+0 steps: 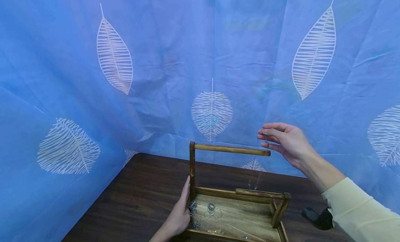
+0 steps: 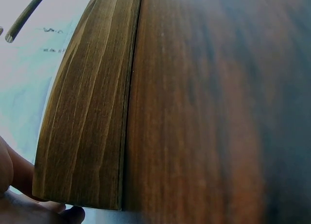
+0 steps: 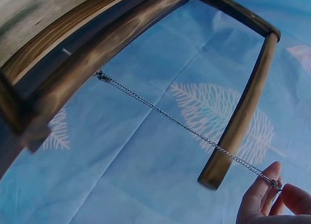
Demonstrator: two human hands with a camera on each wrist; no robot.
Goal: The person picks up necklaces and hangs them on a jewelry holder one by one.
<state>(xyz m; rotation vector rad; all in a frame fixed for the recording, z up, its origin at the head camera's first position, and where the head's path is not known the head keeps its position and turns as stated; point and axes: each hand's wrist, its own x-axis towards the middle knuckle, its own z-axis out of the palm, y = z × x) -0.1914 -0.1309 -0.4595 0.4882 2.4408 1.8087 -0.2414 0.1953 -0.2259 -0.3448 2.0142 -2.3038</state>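
The right grip (image 1: 289,144) pinches a thin silver chain necklace (image 3: 187,128), hanging by the upper bar (image 1: 231,149) of the wooden jewelry stand (image 1: 192,165), its lower end hard to make out. The left grip (image 1: 178,216) lies straight-fingered against the stand's left end. The stand's tray (image 1: 240,214) holds tangled chains (image 1: 193,208) and small, indistinct pieces (image 1: 216,231).

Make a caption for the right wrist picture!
A right hand pinches a thin chain near a wooden bar, with blue leafy cloth behind.
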